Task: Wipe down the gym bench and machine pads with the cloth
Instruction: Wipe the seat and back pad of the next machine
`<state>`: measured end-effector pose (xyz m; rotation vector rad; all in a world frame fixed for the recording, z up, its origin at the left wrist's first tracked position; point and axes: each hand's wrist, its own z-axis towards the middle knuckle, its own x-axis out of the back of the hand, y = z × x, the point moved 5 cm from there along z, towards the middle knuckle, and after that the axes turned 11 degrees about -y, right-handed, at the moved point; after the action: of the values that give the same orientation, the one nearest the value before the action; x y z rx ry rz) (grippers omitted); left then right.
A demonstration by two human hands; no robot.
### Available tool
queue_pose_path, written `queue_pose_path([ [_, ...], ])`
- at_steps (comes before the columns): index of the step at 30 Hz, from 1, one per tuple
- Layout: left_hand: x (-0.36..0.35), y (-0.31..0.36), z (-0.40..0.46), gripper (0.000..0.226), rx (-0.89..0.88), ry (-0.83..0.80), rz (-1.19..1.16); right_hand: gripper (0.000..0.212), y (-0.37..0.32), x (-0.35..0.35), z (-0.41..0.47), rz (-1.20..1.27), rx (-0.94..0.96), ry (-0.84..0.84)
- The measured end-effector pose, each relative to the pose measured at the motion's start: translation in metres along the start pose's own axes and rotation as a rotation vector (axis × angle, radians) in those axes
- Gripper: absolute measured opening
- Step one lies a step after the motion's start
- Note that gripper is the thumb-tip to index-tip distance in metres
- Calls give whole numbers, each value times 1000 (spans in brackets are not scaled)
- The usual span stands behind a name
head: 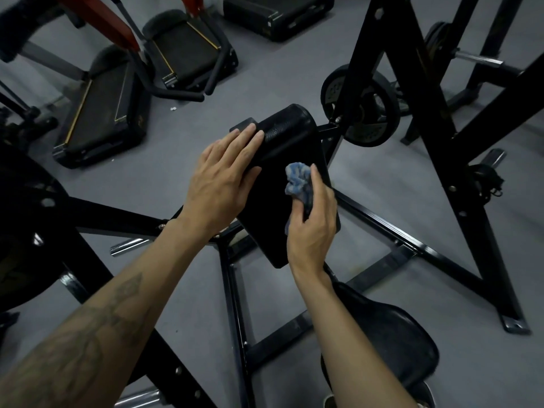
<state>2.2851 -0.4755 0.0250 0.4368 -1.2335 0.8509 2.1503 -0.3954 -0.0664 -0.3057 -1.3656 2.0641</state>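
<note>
Black vinyl, lightly textured, covers the long angled machine pad (290, 178) under inspection; it sits on a black steel frame (382, 228) above the grey floor (164, 178). The left hand (223, 181) lies flat with straight fingers along the pad's left edge, bracing it. The right hand (313, 228) grips a bunched blue-and-grey cloth (298, 181), pressed against the pad's right-centre face.

Risks noted:
- The cloth is wadded small — contact area is slight, so strips of vinyl could be missed, chiefly the rounded top end and the area under the bracing left hand.
- A bunched cloth held mostly by the thumb side may slip out on a firm stroke and drop to the floor.
- The right edge of the pad is close to the frame tubing; a long downward stroke could run knuckles into the steel.
- The rounded black seat pad (388, 340) below appears untouched by either hand — easily overlooked.
</note>
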Motion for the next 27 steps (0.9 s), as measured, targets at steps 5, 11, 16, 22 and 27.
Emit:
queue_pose_path([
  [5,-1,1,-1,52,5,20,-2,41,14,6,3,-98,22,-15],
  [11,0,3,-1,51,9,38,22,36,20,21,17,-179,116,-51],
  [16,0,5,-1,49,31,78,18,42,18,2,36,-304,261,-160],
  [22,-1,8,-2,48,77,94,16,54,39,-14,4,-306,151,-237],
  [27,-1,10,-2,48,113,92,15,62,11,-26,16,-206,110,-219],
])
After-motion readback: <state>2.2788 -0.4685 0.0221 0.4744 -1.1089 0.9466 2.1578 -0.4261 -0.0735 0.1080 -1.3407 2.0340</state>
